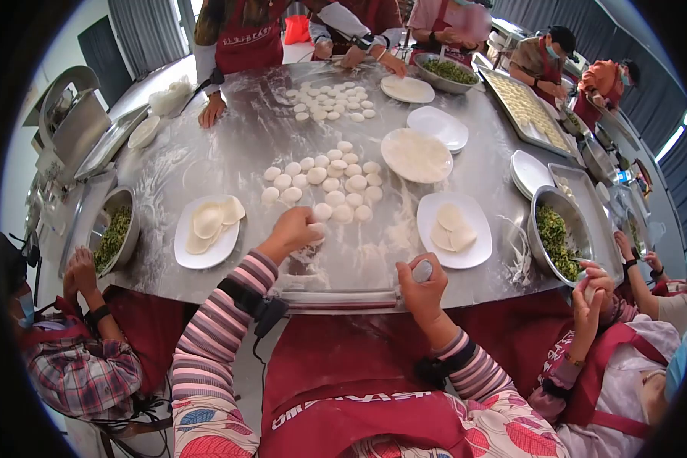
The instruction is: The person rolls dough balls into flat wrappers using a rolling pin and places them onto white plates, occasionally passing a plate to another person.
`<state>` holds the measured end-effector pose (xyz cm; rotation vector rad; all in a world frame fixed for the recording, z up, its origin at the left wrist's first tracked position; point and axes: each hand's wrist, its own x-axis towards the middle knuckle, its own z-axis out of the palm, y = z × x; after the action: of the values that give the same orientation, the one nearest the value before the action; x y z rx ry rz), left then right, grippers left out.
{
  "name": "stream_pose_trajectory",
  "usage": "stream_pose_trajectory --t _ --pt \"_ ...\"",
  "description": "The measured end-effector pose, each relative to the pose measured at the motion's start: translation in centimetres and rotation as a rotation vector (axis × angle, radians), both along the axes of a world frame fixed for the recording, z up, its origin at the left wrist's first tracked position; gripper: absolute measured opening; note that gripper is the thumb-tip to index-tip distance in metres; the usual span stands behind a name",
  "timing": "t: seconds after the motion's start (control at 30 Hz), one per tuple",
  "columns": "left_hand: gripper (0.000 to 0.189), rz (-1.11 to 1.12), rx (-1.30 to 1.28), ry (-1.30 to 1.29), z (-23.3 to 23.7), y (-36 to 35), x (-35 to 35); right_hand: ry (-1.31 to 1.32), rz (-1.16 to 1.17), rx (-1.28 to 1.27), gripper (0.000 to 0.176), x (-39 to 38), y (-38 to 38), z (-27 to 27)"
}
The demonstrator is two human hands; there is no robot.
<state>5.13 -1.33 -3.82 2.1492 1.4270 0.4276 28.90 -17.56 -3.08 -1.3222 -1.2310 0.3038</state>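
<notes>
My left hand (293, 231) is closed at the near edge of a cluster of flattened dough pieces (333, 183), its fingers pinching a small dough piece (318, 229). My right hand (423, 291) makes a fist by the table's front edge. It is wrapped around what looks like a rolling pin (422, 270); only a pale rounded end shows. To the left, a white plate (203, 262) carries rolled dough wrappers (208, 221). Beyond my right hand, another white plate (473, 252) holds more wrappers (452, 229).
Flour dusts the metal table (244, 137). Bowls of green filling stand at left (127, 246) and right (584, 237), each with a co-worker's hands beside it. Farther off are a floured plate (416, 155), more dough pieces (328, 101) and a tray of dumplings (527, 111). Several people surround the table.
</notes>
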Motion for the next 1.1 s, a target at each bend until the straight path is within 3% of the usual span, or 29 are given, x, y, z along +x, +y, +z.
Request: stream_pose_trajectory --t 0.1,0.17,0.23,0.33,0.4,0.47,0.57,0.6,0.73,0.83,0.9,0.93,0.97,1.03,1.1 --pt "0.021 -0.082 -0.143 -0.176 0.4 -3.0 2.6 0.093 0.056 -0.094 0.022 0.5 0.0 -0.9" --pt "0.017 -0.052 -0.634 -0.43 0.8 -5.0 4.3 0.074 0.076 -0.092 0.022 0.6 0.8 0.0" --pt "0.017 -0.09 -0.486 -0.386 0.3 -5.8 5.1 0.061 0.091 -0.091 0.022 0.2 1.9 1.3" --pt "0.017 -0.169 -0.228 -0.281 0.7 -6.0 6.0 -0.162 -0.066 0.118 0.024 -0.5 4.9 1.8" --pt "0.016 -0.203 -0.078 -0.204 0.7 -5.8 6.4 -0.08 -0.047 0.033 0.024 -0.3 6.1 0.1" --pt "0.017 -0.192 -0.131 -0.218 0.5 -5.6 5.6 -0.068 -0.078 -0.082 0.024 0.0 5.9 -0.6" --pt "0.018 -0.204 -0.138 -0.211 0.7 -4.6 5.5 -0.026 -0.007 0.016 0.023 0.5 2.6 -0.7" --pt "0.018 -0.231 -0.124 -0.19 0.3 -5.2 5.5 -0.139 -0.049 0.054 0.024 0.4 2.9 -0.4" --pt "0.018 -0.268 -0.061 -0.13 0.4 -5.3 7.0 -0.134 -0.068 -0.04 0.028 -0.1 7.7 -0.6" --pt "0.017 -0.359 -0.117 -0.101 1.2 -4.8 6.4 -0.309 -0.219 -0.018 0.028 0.2 5.8 -1.6" --pt "0.015 -0.304 -0.14 -0.121 0.9 -5.3 5.5 -0.285 -0.162 -0.018 0.031 0.6 3.3 -1.0" --pt "0.014 -0.224 -0.458 -0.246 0.9 -5.7 5.1 -0.172 -0.093 -0.047 0.032 0.6 2.7 -1.0" --pt "0.014 -0.225 -0.471 -0.239 1.2 -5.9 5.3 -0.054 -0.033 -0.087 0.033 0.5 2.0 -1.3" --pt "0.015 -0.317 -0.122 -0.039 1.8 -6.2 6.2 -0.194 -0.136 -0.062 0.034 0.4 5.6 -1.9" --pt "0.017 -0.309 -0.04 -0.062 0.4 -5.2 6.8 -0.167 -0.101 -0.024 0.032 -0.3 8.2 -0.7"
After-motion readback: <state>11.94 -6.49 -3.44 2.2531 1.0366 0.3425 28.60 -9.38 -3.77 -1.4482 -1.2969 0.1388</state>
